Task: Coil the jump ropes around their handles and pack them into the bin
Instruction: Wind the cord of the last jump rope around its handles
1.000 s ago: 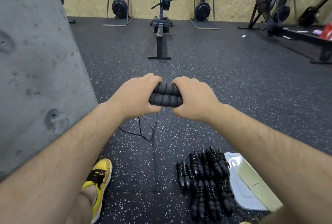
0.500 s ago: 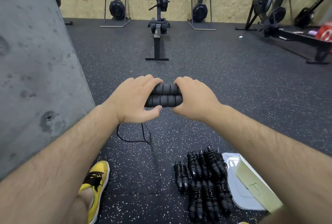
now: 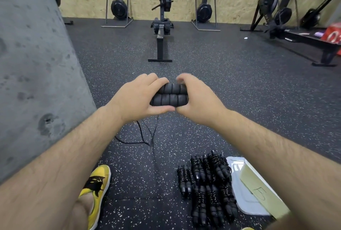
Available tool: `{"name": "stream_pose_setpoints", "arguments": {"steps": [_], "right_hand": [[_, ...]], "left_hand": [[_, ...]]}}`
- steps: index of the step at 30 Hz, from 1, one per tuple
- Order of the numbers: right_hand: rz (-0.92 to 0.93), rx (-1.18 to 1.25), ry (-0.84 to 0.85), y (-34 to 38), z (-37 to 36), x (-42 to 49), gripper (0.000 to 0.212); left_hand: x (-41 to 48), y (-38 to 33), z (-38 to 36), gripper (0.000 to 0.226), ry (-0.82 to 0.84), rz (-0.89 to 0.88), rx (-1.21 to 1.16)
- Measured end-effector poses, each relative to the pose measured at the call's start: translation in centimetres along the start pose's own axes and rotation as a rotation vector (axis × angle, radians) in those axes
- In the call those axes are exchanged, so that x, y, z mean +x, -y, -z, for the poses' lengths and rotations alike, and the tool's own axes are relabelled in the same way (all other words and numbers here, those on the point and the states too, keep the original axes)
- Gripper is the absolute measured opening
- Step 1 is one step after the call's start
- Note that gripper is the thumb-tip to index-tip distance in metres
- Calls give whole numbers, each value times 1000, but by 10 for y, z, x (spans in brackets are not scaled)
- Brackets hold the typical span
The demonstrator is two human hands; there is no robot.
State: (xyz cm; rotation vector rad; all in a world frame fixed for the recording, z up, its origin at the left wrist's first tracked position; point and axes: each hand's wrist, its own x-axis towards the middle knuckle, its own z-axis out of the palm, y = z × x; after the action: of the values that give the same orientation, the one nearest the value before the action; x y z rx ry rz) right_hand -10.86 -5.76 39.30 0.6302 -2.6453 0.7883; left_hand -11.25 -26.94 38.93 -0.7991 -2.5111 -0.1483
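The left hand (image 3: 136, 98) and right hand (image 3: 199, 98) each grip an end of the paired handles (image 3: 170, 95), long axis lying 9-to-3 o'clock between them, the loose rope (image 3: 147, 137) hanging toward 6 o'clock under the left hand.

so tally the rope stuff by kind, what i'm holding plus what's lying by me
handles: 2, side by side, gripped by the left hand and right hand
loose cord: 1, hanging below the handles
coiled pile: 1, bundles overlap too much to split
total: 4
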Motion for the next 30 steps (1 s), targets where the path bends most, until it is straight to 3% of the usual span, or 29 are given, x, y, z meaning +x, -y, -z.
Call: {"name": "stream_pose_setpoints", "arguments": {"steps": [2,4,6,8,11,14,15,17,18,19,20,21,22,24,27,30], "right_hand": [[-130,305,-123,1,-3,0,99],[-350,575,-177,-1,-9,2,115],[-498,608,-38,0,-20,4,96],[-437,534,236,9,-40,1,74],[-308,537,433,36,-81,5,72],[15,359,275,76,-111,22,56],[-7,510,114,83,-110,25,42],[-398,1298,-141,99,-122,33,25],[-370,1402,-159,102,-137,31,26],[-393,1199,-186,102,-139,29,29],[-258,835,-225,99,-140,33,30],[-135,728,-30,102,-140,32,28],[-139,665,196,97,-139,33,24],[-183,652,357,76,-129,31,23],[-197,603,369,52,-114,28,46],[-200,538,366,31,-94,26,48]], "left_hand": [[2,2,5,70,-29,64,-58],[2,7,10,66,-80,105,-85],[1,11,12,65,-110,123,-104],[0,11,13,66,-123,123,-127],[0,9,14,70,-133,113,-157],[-4,12,16,70,-138,107,-197],[-5,14,16,70,-138,111,-209],[-9,18,19,70,-136,116,-220],[-11,20,21,69,-134,125,-225],[-12,23,22,69,-131,139,-233],[-13,25,23,69,-127,155,-241],[-14,28,24,70,-125,168,-251],[-15,31,24,71,-123,178,-262],[-17,36,26,69,-126,198,-286],[-19,42,29,60,-128,205,-308],[-22,45,32,57,-107,183,-300]]}}
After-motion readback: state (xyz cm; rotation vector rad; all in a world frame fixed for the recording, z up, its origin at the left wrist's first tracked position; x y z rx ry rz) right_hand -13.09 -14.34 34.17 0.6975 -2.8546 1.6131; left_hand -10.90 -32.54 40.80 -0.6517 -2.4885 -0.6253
